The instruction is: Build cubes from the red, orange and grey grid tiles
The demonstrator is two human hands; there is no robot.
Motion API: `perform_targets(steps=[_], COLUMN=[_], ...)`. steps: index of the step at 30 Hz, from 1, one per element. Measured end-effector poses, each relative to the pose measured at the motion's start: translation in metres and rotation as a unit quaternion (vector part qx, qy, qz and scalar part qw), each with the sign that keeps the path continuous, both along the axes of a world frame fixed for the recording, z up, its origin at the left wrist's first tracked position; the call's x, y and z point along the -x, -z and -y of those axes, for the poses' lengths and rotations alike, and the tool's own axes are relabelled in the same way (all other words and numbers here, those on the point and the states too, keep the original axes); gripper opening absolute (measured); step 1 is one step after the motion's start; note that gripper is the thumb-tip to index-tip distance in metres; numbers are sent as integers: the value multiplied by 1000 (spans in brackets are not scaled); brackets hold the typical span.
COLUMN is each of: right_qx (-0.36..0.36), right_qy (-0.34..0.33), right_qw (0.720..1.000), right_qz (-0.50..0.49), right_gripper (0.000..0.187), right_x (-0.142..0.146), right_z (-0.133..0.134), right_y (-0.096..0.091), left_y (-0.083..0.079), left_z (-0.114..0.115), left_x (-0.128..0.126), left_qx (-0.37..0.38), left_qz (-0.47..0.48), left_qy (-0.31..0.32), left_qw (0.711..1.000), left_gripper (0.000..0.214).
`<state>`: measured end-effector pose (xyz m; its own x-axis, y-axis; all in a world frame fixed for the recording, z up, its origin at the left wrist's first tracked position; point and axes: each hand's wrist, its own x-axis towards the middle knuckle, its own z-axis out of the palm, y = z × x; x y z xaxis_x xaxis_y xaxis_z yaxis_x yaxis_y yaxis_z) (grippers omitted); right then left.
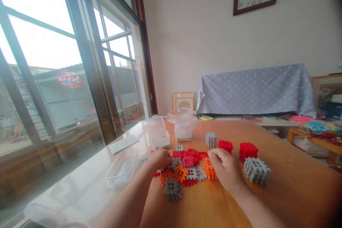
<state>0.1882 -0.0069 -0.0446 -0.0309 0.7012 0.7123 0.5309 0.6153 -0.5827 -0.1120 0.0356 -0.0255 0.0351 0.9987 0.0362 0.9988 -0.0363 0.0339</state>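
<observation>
Interlocking plastic window-shaped tiles in grey, red and orange lie in a loose pile (188,162) on the wooden table. My left hand (159,158) is at the pile's left side, fingers curled in beside a grey tile (175,164); what its fingertips hold, if anything, is hidden. My right hand (226,165) is closed around the right side of an upright stack of orange tiles (209,169). Nearest me, dark grey tiles (172,188) overlap. Right of my right hand stand a red stack (248,151) and a grey stack (257,170).
Farther back are another grey stack (211,139) and a red stack (226,146). Clear plastic boxes (160,139) stand behind the pile, with a white container (183,133) beside them. An open clear tub (123,167) and a pale flat card (124,144) lie left, by the window.
</observation>
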Motion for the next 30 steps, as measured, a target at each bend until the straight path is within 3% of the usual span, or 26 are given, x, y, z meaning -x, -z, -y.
perform_targets(steps=[23, 30], right_qx=[30, 30], right_qy=[47, 45], right_qw=[998, 998], right_qz=[-26, -21], right_gripper=[32, 30], right_x=[-4, -4], right_z=[4, 5], right_y=[-8, -10], left_y=[4, 4], left_z=[-21, -16], left_x=[2, 8], left_qx=[20, 4], left_qz=[28, 44], left_qy=[-37, -42], left_qw=[999, 998], left_gripper=[24, 26])
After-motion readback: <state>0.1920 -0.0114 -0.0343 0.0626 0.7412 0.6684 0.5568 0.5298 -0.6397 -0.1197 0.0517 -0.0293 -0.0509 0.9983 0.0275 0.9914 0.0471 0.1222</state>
